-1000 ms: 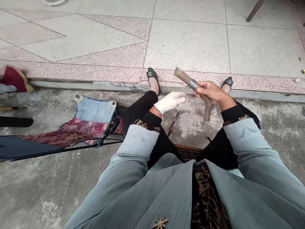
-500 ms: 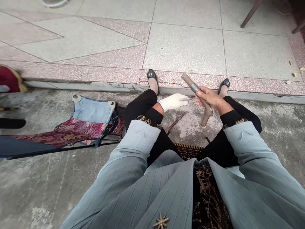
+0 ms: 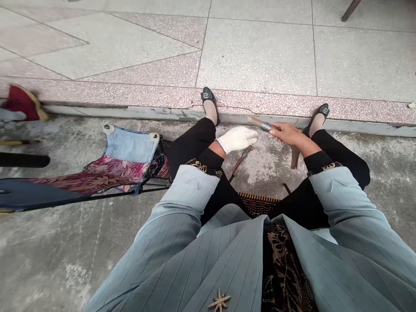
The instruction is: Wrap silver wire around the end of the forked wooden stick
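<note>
My right hand [image 3: 289, 134] is bare and wrapped round a brown wooden handle [image 3: 294, 157] with a metal ring [image 3: 266, 126] near its far end. The handle lies low and nearly level, pointing left toward my left hand. My left hand [image 3: 238, 138] wears a white glove; its fingers are loosely curled and hold nothing I can see, resting by my left knee just short of the handle's tip. A thin reddish metal blade [image 3: 238, 162] lies on the concrete between my legs, below the gloved hand.
A folding stool with a patched cloth seat [image 3: 123, 162] stands to my left. A tiled step [image 3: 130, 102] runs across ahead, my feet in black shoes [image 3: 208, 97] against it. A woven seat edge [image 3: 258, 203] shows between my knees. A red shoe [image 3: 21, 104] lies far left.
My right hand has lowered and tipped the handle from a raised slant to nearly level, its ringed end now close to the gloved left hand. The left hand stayed near the knee.
</note>
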{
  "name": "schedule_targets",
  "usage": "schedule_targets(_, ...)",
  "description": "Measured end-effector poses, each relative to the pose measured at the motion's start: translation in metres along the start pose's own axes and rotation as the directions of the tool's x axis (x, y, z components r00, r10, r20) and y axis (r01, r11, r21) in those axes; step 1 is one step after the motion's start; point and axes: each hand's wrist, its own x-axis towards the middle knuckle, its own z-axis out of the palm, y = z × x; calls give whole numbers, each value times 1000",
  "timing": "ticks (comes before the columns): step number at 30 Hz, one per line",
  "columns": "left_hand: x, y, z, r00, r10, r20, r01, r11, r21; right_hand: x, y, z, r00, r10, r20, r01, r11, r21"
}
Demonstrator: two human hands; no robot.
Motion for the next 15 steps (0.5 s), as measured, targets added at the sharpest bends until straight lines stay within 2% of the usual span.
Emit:
schedule_targets(3, -1, 1, 3, 999, -9, 44, 4, 995, 98, -2, 0, 1, 999, -7, 36, 16, 970, -243)
schedule_targets(8, -1, 10, 5, 997, 8, 71, -25, 971, 238, -3, 0, 4, 996, -39, 81, 73, 876, -476)
schedule_targets(12, -4, 12, -2, 999, 43, 28, -49, 967, 248, -2, -2, 4, 974, 19, 226, 97, 866, -491)
schedule_targets(15, -5, 7, -8, 995, 97, -26, -92, 984, 156, -2, -3, 4, 917, 3, 399, 163, 910, -380)
